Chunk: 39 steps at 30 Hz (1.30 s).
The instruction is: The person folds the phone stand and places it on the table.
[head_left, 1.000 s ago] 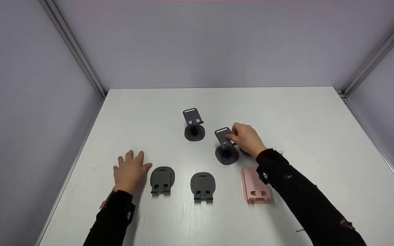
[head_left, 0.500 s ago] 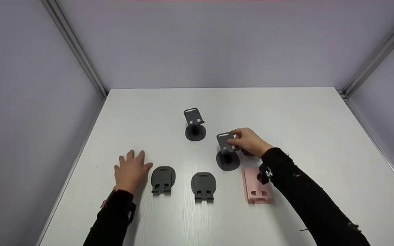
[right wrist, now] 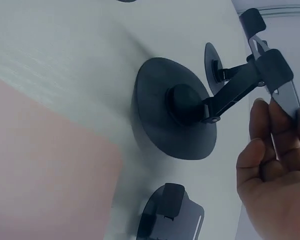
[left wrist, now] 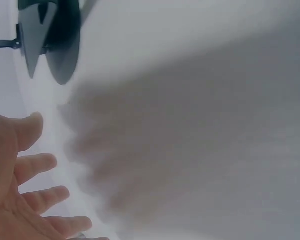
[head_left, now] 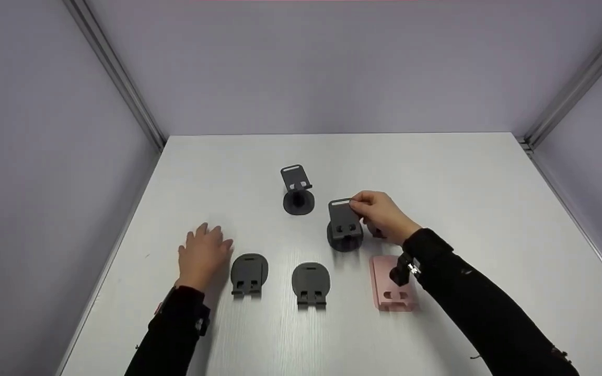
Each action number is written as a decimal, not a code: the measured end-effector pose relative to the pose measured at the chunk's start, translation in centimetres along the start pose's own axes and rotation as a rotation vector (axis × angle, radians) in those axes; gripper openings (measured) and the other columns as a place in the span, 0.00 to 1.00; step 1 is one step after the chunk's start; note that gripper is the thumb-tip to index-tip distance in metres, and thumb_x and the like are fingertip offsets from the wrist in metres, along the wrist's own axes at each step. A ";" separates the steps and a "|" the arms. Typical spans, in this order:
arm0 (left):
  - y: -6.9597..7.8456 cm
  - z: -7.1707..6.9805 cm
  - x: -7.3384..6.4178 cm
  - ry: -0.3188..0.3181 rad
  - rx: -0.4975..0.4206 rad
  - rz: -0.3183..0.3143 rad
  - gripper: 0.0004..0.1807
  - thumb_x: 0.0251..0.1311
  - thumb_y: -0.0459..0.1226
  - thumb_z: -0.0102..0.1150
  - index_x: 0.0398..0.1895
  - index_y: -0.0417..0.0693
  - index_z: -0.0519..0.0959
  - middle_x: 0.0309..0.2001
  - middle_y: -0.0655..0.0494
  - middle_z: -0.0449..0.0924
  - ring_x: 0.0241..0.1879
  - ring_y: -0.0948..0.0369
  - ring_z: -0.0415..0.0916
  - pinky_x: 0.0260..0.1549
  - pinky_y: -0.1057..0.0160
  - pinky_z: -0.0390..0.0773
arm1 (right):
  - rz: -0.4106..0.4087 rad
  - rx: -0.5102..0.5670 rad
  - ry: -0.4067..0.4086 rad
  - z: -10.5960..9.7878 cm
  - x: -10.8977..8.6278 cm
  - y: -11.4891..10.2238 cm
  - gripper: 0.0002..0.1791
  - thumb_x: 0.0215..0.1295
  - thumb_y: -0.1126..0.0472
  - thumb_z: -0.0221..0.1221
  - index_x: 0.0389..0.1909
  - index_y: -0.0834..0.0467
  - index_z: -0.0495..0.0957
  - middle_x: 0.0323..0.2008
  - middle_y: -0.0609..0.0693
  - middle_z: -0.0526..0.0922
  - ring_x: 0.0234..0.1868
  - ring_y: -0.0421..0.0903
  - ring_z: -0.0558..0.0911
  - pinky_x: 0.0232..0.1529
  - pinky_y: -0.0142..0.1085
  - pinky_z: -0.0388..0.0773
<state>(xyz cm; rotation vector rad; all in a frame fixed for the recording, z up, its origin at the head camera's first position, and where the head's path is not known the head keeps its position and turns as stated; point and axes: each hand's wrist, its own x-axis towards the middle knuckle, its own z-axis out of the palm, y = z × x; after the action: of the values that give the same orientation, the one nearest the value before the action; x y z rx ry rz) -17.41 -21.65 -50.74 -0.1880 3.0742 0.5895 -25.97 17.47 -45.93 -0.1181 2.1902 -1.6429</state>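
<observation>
In the head view, my right hand (head_left: pixel 382 214) pinches the top plate of a dark grey folding phone stand (head_left: pixel 345 218) by its right edge. The right wrist view shows this stand's round base (right wrist: pixel 175 110) and its raised arm (right wrist: pixel 232 95), with my fingers (right wrist: pixel 285 135) curled at the plate. Another dark stand (right wrist: pixel 172 215) is folded beside it, mostly hidden by my right hand in the head view. My left hand (head_left: pixel 203 258) is just over the table with fingers apart, left of a folded grey stand (head_left: pixel 249 274). Its shadow spreads on the tabletop in the left wrist view.
A raised dark phone stand (head_left: pixel 297 190) stands farther back. A second folded grey stand (head_left: pixel 310 283) lies at front centre, and a pink folded stand (head_left: pixel 387 284) lies under my right forearm. Pale walls border the white table (head_left: pixel 217 172).
The held stand's plate first comes lower, then its face turns toward me, and my right hand's grip shifts to the plate's upper corner. My left hand has drifted slightly, its fingers closer together.
</observation>
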 end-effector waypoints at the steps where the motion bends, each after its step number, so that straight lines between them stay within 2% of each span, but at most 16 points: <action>1: 0.3 -0.1 0.1 0.016 -0.009 0.020 0.26 0.72 0.45 0.57 0.65 0.36 0.76 0.70 0.30 0.67 0.67 0.30 0.64 0.60 0.27 0.67 | -0.012 0.000 0.001 -0.1 -0.1 -0.1 0.14 0.77 0.58 0.56 0.51 0.64 0.79 0.32 0.47 0.79 0.31 0.45 0.71 0.26 0.33 0.65; 4: 1.7 -0.4 0.5 0.040 -0.055 0.069 0.27 0.74 0.43 0.56 0.68 0.34 0.73 0.69 0.31 0.69 0.69 0.34 0.66 0.63 0.35 0.69 | -0.049 -0.014 0.006 -0.1 -0.4 -0.4 0.13 0.76 0.58 0.58 0.49 0.65 0.80 0.32 0.46 0.79 0.31 0.44 0.71 0.26 0.31 0.67; 7: 3.4 -0.5 0.7 0.048 -0.129 0.109 0.27 0.75 0.43 0.56 0.69 0.36 0.72 0.69 0.35 0.71 0.69 0.39 0.68 0.65 0.41 0.71 | -0.100 -0.056 0.017 -0.2 -0.7 -0.7 0.14 0.75 0.58 0.59 0.48 0.66 0.81 0.32 0.45 0.81 0.35 0.45 0.74 0.33 0.32 0.71; 11: 6.0 -0.2 0.5 0.079 -0.212 0.190 0.26 0.74 0.44 0.57 0.70 0.41 0.74 0.66 0.40 0.75 0.67 0.44 0.72 0.63 0.44 0.73 | -0.158 -0.082 0.021 -0.1 -1.2 -1.1 0.14 0.74 0.57 0.60 0.47 0.66 0.82 0.33 0.45 0.83 0.40 0.46 0.77 0.42 0.34 0.73; 13: 7.2 -0.1 0.4 0.093 -0.247 0.244 0.26 0.74 0.44 0.58 0.69 0.43 0.75 0.65 0.41 0.77 0.66 0.44 0.74 0.64 0.44 0.73 | -0.178 -0.075 0.013 0.0 -1.4 -1.4 0.15 0.74 0.56 0.61 0.47 0.66 0.83 0.33 0.46 0.84 0.40 0.46 0.77 0.43 0.34 0.73; 15: 8.5 0.1 0.3 0.083 -0.292 0.288 0.26 0.73 0.45 0.59 0.69 0.43 0.75 0.64 0.42 0.78 0.66 0.45 0.74 0.65 0.45 0.72 | -0.199 -0.063 0.006 0.2 -1.6 -1.6 0.15 0.74 0.56 0.61 0.47 0.65 0.83 0.33 0.46 0.84 0.39 0.45 0.76 0.43 0.35 0.73; 18: 10.1 0.5 0.1 0.017 -0.381 0.318 0.27 0.73 0.46 0.58 0.71 0.45 0.73 0.64 0.44 0.79 0.66 0.46 0.74 0.66 0.47 0.71 | -0.227 -0.036 -0.005 0.7 -1.9 -2.1 0.14 0.73 0.57 0.62 0.47 0.65 0.83 0.32 0.45 0.84 0.38 0.44 0.76 0.42 0.36 0.72; 22: 11.7 1.1 0.1 -0.114 -0.491 0.312 0.30 0.74 0.47 0.57 0.75 0.47 0.68 0.64 0.46 0.79 0.67 0.47 0.74 0.65 0.47 0.72 | -0.262 -0.010 -0.019 1.4 -2.4 -2.7 0.14 0.72 0.58 0.63 0.47 0.65 0.84 0.32 0.44 0.84 0.37 0.44 0.76 0.43 0.35 0.72; 26: 12.7 1.6 0.1 -0.207 -0.593 0.280 0.33 0.73 0.46 0.58 0.77 0.45 0.65 0.63 0.43 0.80 0.63 0.48 0.77 0.62 0.47 0.75 | -0.294 -0.014 -0.038 1.9 -2.6 -3.0 0.12 0.72 0.59 0.63 0.47 0.64 0.85 0.33 0.44 0.85 0.38 0.44 0.76 0.44 0.35 0.73; 29: 13.1 1.9 0.2 -0.234 -0.646 0.253 0.33 0.72 0.43 0.61 0.76 0.43 0.66 0.60 0.41 0.82 0.58 0.49 0.81 0.59 0.49 0.78 | -0.309 -0.015 -0.050 2.2 -2.7 -3.0 0.12 0.72 0.59 0.63 0.47 0.64 0.85 0.34 0.45 0.85 0.40 0.45 0.76 0.44 0.34 0.73; 34: 13.5 2.3 0.4 -0.248 -0.671 0.242 0.28 0.70 0.39 0.63 0.72 0.43 0.72 0.56 0.42 0.84 0.52 0.50 0.85 0.49 0.54 0.83 | -0.322 -0.008 -0.063 2.4 -2.9 -3.0 0.14 0.72 0.60 0.63 0.49 0.66 0.84 0.35 0.45 0.85 0.40 0.44 0.77 0.45 0.34 0.74; 39: 13.8 2.5 0.5 -0.290 -0.814 0.198 0.20 0.69 0.30 0.61 0.64 0.39 0.78 0.49 0.39 0.85 0.42 0.51 0.88 0.38 0.59 0.87 | -0.315 0.009 -0.083 2.6 -3.1 -3.1 0.14 0.71 0.59 0.64 0.49 0.66 0.85 0.39 0.46 0.86 0.44 0.43 0.80 0.50 0.35 0.76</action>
<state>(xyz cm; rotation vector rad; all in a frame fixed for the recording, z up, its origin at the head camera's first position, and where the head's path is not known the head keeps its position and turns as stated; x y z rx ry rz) -19.63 -8.07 -48.04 0.1926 2.4170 1.6699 -22.73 15.07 -42.87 -0.5440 2.1856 -1.7738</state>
